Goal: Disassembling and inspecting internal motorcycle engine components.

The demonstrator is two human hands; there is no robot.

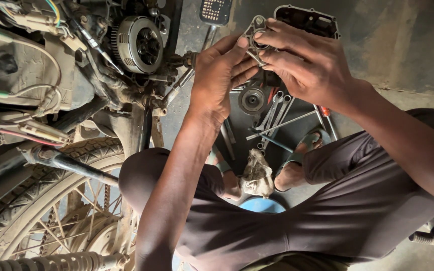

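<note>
My left hand (219,75) and my right hand (305,60) are raised together and both grip a small grey metal engine part (253,37) with a round opening and bolt ears. The left thumb and fingers pinch its lower left side. The right fingers curl over its top and right side. Most of the part is hidden by the fingers. To the left stands a motorcycle engine with its round clutch assembly (139,44) exposed.
Several spanners and a screwdriver (277,118) lie on the dark floor below my hands, next to a round metal part (251,100) and a dirty rag (257,173). A black engine cover (307,20) lies beyond. The spoked rear wheel (51,200) is at lower left.
</note>
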